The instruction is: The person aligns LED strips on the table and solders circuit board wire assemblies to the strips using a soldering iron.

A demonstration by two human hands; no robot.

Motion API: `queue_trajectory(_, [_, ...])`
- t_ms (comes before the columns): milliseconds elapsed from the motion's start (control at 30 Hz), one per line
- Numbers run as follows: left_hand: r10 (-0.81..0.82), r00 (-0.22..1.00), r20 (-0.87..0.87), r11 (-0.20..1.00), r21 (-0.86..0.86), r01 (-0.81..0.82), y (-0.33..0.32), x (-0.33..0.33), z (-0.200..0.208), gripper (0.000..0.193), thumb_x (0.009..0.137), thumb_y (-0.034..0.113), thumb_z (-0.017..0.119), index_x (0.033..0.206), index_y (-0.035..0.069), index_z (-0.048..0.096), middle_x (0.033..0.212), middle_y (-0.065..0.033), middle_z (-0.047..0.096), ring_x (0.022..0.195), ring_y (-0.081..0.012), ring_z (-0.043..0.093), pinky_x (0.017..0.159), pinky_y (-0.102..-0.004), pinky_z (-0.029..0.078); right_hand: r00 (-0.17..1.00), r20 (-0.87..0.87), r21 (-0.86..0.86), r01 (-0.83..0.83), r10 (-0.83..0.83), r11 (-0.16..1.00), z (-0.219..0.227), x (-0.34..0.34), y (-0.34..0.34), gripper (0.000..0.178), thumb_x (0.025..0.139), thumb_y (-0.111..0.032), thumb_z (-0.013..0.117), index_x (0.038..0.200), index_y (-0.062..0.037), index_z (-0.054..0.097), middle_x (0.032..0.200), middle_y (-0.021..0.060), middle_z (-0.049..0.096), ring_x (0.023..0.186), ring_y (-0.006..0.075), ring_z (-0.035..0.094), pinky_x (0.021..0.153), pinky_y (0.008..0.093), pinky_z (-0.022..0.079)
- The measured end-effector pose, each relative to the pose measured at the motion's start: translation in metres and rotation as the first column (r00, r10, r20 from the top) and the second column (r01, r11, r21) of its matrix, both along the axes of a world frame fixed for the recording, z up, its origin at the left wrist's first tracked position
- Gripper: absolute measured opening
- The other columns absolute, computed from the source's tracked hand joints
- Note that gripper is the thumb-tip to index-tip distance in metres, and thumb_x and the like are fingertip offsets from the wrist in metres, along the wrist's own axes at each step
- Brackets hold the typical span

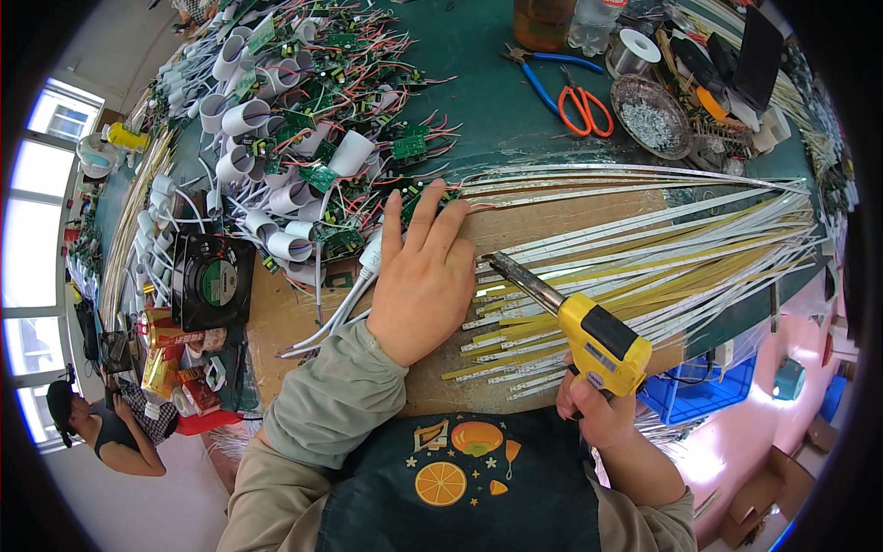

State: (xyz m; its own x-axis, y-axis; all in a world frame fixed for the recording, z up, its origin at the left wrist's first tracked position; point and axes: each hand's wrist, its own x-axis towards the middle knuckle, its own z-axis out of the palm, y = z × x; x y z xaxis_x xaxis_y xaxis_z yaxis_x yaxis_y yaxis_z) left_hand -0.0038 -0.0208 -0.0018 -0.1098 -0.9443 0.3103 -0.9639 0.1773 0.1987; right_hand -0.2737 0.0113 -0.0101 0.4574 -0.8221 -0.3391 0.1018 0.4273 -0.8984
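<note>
My right hand [600, 416] is wrapped round the handle of a yellow soldering gun [602, 345]. Its metal barrel and dark tip point up and left, ending just right of my left hand [425, 276]. That hand lies back up with fingers stretched out, thumb hidden. Under its fingertips is the edge of a small green circuit board [449, 195] with thin wires. A white cable with a thick sleeve [370, 258] runs beside the palm. White and yellow LED strips [635, 267] fan out to the right on a brown board [432, 391].
A heap of circuit boards with white tubes [349, 152] fills the back left, near a black fan [213, 281]. Blue pliers [543, 78], orange scissors [585, 110], a solder spool [635, 51] and a round dish [651, 115] lie at back right. Another person [115, 428] sits far left.
</note>
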Motion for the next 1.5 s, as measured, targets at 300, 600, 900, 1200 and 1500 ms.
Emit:
queue_trajectory(300, [-0.006,1.0,-0.007,1.0,0.003,0.006,-0.001,0.0,0.002,0.012,0.08,0.007,0.071,0.089,0.006,0.063,0.133,-0.0135,0.056,0.142,-0.0382,0.04,0.118,-0.0631,0.022,0.998,0.053,0.017,0.037,-0.038,0.999,-0.004,-0.003,0.001,0.057,0.091,-0.026,0.072,0.133,0.0049,0.048,0.066,0.007,0.054,0.053,0.0156,0.053,0.05,0.0299,0.046])
queue_trajectory(600, [-0.003,1.0,-0.014,1.0,-0.002,0.003,-0.001,0.001,0.0,0.009,0.081,0.007,0.071,0.088,0.005,0.065,0.133,-0.0139,0.057,0.142,-0.038,0.04,0.118,-0.0633,0.021,0.947,0.151,-0.24,0.312,-0.283,0.919,0.014,-0.022,-0.053,0.065,0.092,-0.03,0.072,0.138,0.0051,0.043,0.067,0.0054,0.053,0.051,0.0154,0.052,0.047,0.0283,0.044])
queue_trajectory(900, [0.011,1.0,-0.014,1.0,0.009,-0.011,0.001,0.0,0.001,0.008,0.082,0.007,0.07,0.087,0.006,0.064,0.133,-0.0138,0.056,0.142,-0.0376,0.04,0.119,-0.0633,0.021,0.826,-0.287,-0.431,0.342,-0.485,0.835,0.034,-0.036,-0.147,0.052,0.098,-0.025,0.063,0.136,0.0048,0.048,0.067,0.0011,0.049,0.05,0.0112,0.045,0.047,0.0259,0.039])
queue_trajectory(1200, [0.001,1.0,-0.006,1.0,-0.008,-0.001,-0.001,0.001,-0.001,0.009,0.083,0.008,0.07,0.087,0.005,0.063,0.133,-0.0136,0.056,0.142,-0.0383,0.04,0.118,-0.0635,0.022,0.92,0.145,-0.162,0.384,-0.363,0.909,0.014,-0.015,-0.089,0.054,0.091,-0.022,0.069,0.132,0.0078,0.05,0.065,0.0054,0.054,0.048,0.0128,0.05,0.044,0.0259,0.043])
queue_trajectory(1500, [-0.018,1.0,0.006,0.999,-0.038,0.018,-0.002,0.001,0.0,0.01,0.081,0.009,0.065,0.087,0.001,0.064,0.131,-0.0166,0.056,0.14,-0.0399,0.041,0.118,-0.0641,0.022,0.96,0.184,-0.08,0.228,-0.211,0.97,-0.018,-0.024,-0.015,0.071,0.088,-0.033,0.078,0.139,0.0031,0.044,0.066,0.0056,0.051,0.051,0.0172,0.052,0.048,0.0313,0.044])
